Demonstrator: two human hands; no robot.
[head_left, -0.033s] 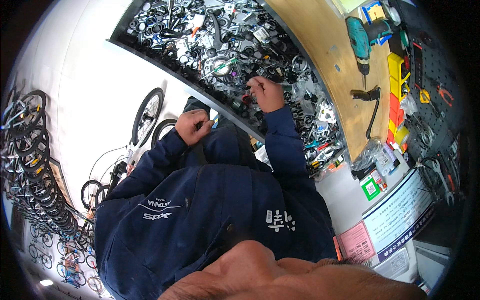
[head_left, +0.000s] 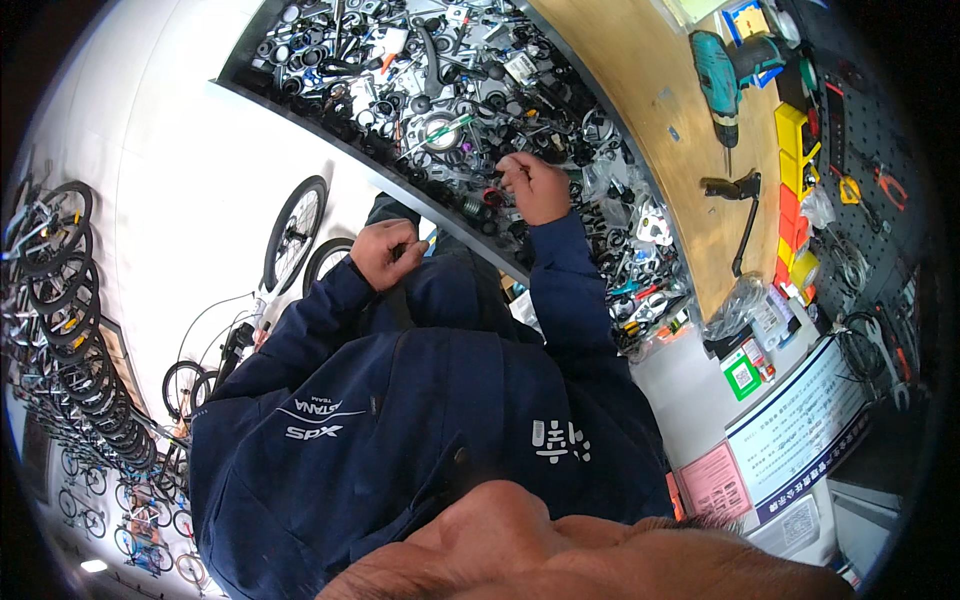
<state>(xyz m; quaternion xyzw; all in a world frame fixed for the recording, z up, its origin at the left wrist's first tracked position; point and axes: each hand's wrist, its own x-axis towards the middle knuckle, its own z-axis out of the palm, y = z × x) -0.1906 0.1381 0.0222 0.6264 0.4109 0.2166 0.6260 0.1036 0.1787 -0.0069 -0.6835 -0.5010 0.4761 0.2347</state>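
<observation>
Over the near right part of a dark-edged drawer (head_left: 385,180) is my right hand (head_left: 538,190), its fingertips pinched together; anything between them is too small to make out. Heaped in the drawer are small metal and black plastic parts (head_left: 480,85). Among them lie a round silver part (head_left: 440,130) with a green-handled tool (head_left: 450,133) across it, and a red ring-like part (head_left: 492,197) close to my right fingers. My left hand (head_left: 386,255) is curled into a loose fist in front of my body, just short of the drawer's front edge. The inside of that fist is in shadow.
On the wooden benchtop (head_left: 640,70) at the right lie a teal cordless drill (head_left: 715,80) and a black crank-shaped tool (head_left: 740,195). Yellow and red bins (head_left: 790,150) line its edge below a pegboard (head_left: 850,120) of tools. Bicycles (head_left: 80,320) stand at the left.
</observation>
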